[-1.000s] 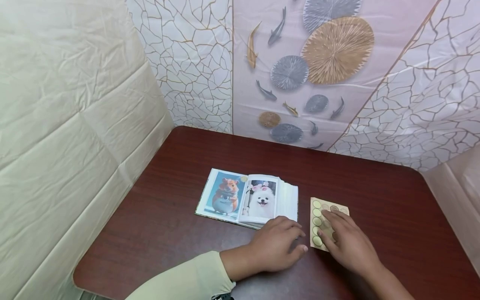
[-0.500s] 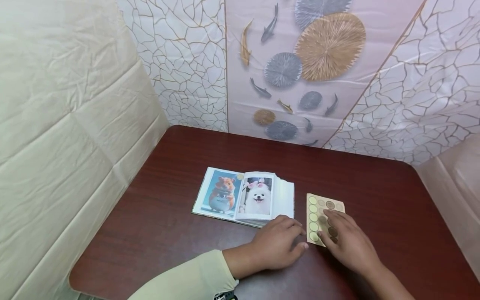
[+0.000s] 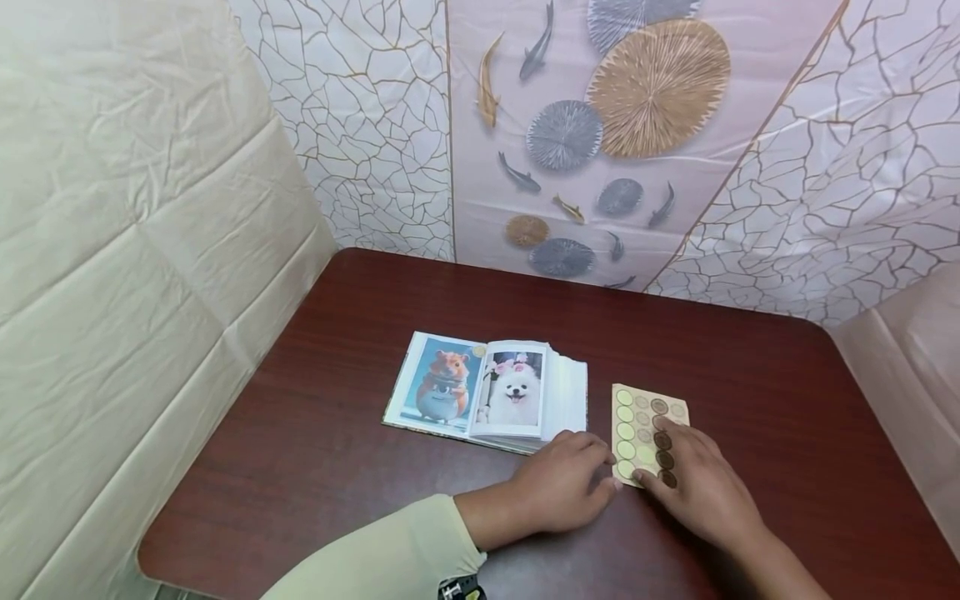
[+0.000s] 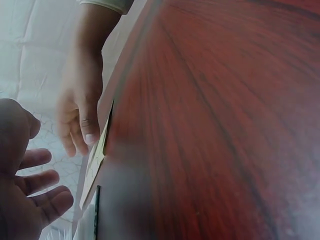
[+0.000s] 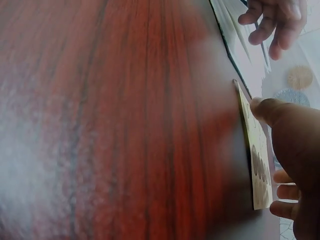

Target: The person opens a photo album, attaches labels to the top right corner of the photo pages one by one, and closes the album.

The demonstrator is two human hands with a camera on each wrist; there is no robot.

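A tan sheet of round stickers (image 3: 643,437), yellow, tan and dark brown, lies on the table. My right hand (image 3: 703,487) is over its right side, fingers extended and covering part of it. In the right wrist view, the right thumb is at the edge of the sticker sheet (image 5: 258,145). Just left of the sheet is my left hand (image 3: 564,485), with loosely bent fingers and nothing held. It sits by the lower right corner of an open photo album (image 3: 566,396). The album shows a hamster picture (image 3: 442,387) and a white dog picture (image 3: 516,392).
The dark red-brown wooden table (image 3: 330,375) has rounded corners. A cream cloth wall (image 3: 135,250) borders its left side, and a patterned curtain (image 3: 570,200) hangs behind. A small round sticker (image 3: 479,352) is at the hamster picture's upper right corner.
My right fingers have shifted slightly right across the sheet, uncovering more stickers. My left fingertips are now closer to the sheet's left edge. The head view has also shifted a little.
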